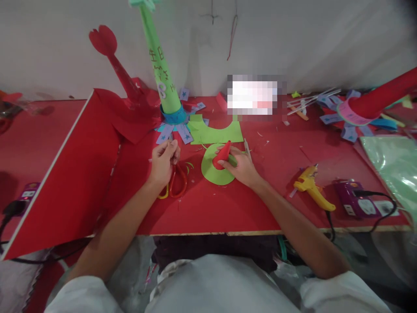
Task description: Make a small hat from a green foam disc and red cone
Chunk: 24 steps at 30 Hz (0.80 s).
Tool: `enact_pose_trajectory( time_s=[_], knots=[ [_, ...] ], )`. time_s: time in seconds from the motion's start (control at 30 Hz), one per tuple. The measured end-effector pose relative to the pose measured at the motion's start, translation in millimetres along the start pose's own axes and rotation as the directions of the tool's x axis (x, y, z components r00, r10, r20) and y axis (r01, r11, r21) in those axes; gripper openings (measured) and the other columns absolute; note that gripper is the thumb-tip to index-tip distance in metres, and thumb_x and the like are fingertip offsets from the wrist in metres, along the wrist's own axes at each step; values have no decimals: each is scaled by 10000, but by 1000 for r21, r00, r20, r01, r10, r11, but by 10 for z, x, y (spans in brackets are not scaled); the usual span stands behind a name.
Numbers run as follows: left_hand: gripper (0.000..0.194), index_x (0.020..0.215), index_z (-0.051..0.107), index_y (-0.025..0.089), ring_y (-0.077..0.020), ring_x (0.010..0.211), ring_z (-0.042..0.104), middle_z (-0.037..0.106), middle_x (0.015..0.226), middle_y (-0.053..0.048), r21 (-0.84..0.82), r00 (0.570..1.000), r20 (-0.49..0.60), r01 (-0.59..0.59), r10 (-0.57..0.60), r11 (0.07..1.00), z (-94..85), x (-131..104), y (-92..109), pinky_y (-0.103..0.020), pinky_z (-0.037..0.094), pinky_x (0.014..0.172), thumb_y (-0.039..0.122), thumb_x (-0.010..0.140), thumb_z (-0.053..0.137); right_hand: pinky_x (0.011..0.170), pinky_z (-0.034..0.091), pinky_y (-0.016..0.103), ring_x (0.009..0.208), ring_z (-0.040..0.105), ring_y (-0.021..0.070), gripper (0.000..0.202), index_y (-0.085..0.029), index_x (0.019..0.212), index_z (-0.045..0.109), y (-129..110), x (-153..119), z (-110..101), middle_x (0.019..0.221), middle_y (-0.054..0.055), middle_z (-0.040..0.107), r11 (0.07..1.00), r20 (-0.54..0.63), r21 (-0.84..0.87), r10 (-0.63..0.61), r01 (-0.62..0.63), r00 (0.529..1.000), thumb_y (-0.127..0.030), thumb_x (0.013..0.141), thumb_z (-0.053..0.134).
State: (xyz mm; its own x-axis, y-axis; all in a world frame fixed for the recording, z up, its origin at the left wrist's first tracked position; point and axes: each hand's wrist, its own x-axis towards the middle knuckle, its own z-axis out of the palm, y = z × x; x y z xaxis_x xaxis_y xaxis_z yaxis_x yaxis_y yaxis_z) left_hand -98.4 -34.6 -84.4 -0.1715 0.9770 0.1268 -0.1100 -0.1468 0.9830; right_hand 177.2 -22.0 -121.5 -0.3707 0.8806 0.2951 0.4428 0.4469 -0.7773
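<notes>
My right hand [241, 167] has its thumb and fingers around a small red paper cone [223, 157]. The cone stands tilted over a round green paper disc [213, 176] that lies flat on the table. My left hand [164, 161] is closed, fingertips pinched together; whether something small is between them is hidden. Just under it lie scissors [179, 192] with red and yellow handle loops, their blades mostly covered by the hand. A green paper offcut [213, 135] with a curved cutout rests behind the disc, and thin green trimmings [189, 165] lie between the hands.
A green paper tube with writing [163, 78] stands at the back, near a red paper shape [125, 78]. An upright red board [74, 174] borders the left side. On the right are a yellow glue gun [312, 189], a purple power socket [355, 200] with cable, and a red tube [384, 95].
</notes>
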Motion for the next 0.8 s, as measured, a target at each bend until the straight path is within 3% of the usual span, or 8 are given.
enact_pose_trajectory(
  time_s=[0.2, 0.3, 0.37, 0.47, 0.57, 0.67, 0.8],
  knots=[
    [657, 638, 338, 208, -64, 515, 367, 427, 598, 50, 78, 998, 62, -14, 9, 997, -20, 2, -58, -218, 298, 480, 619, 925, 763, 1126, 586, 568, 1308, 736, 363, 503, -229, 1344, 732, 46, -26, 1, 1377, 144, 790, 999, 17, -31, 19, -19, 1000, -589, 993, 706],
    [547, 682, 462, 209, -72, 521, 404, 485, 629, 43, 108, 988, 156, -32, 14, 994, -33, -15, -95, -218, 341, 502, 596, 968, 724, 1090, 604, 569, 1284, 743, 365, 504, -229, 1362, 722, 19, -36, 1, 1349, 146, 795, 999, 32, -47, 11, -10, 999, -578, 998, 704],
    [424, 830, 618, 212, -94, 613, 540, 624, 758, 8, 193, 968, 246, -105, 55, 976, -31, -43, -107, -222, 458, 582, 595, 989, 708, 1097, 603, 566, 1286, 741, 351, 465, -260, 1365, 722, -31, -52, -2, 1348, 123, 792, 999, 26, -39, -33, 34, 999, -566, 1015, 692],
    [443, 1240, 716, 218, -196, 1072, 720, 753, 1214, -109, 367, 880, 442, -355, 175, 860, -3, -119, -90, -343, 615, 946, 585, 992, 728, 1095, 609, 543, 1287, 737, 317, 397, -335, 1409, 700, -131, -85, -5, 1342, 75, 790, 986, -4, -19, -163, 163, 987, -497, 1048, 677],
    [519, 1451, 647, 230, -280, 1407, 625, 684, 1456, -158, 445, 778, 584, -545, 230, 711, 41, -201, -55, -498, 533, 1204, 509, 1021, 723, 1109, 598, 528, 1290, 726, 297, 446, -395, 1502, 628, -216, -114, -2, 1367, 55, 775, 944, -42, -49, -328, 326, 944, -357, 1061, 675],
    [402, 1439, 648, 229, -268, 1400, 637, 694, 1431, -154, 516, 782, 575, -575, 242, 634, 53, -241, -50, -504, 543, 1202, 406, 1078, 646, 1134, 578, 550, 1281, 725, 307, 484, -397, 1522, 600, -265, -122, -25, 1360, 56, 779, 914, -131, -128, -400, 384, 907, -295, 1055, 672],
    [314, 1390, 672, 208, -235, 1370, 650, 708, 1402, -135, 559, 792, 548, -587, 270, 586, 6, -198, -102, -458, 553, 1186, 303, 1115, 554, 1145, 569, 581, 1287, 714, 342, 373, -333, 1409, 661, -205, -93, -197, 1338, 86, 786, 955, -291, -188, -278, 230, 916, -408, 1045, 694]
  ],
)
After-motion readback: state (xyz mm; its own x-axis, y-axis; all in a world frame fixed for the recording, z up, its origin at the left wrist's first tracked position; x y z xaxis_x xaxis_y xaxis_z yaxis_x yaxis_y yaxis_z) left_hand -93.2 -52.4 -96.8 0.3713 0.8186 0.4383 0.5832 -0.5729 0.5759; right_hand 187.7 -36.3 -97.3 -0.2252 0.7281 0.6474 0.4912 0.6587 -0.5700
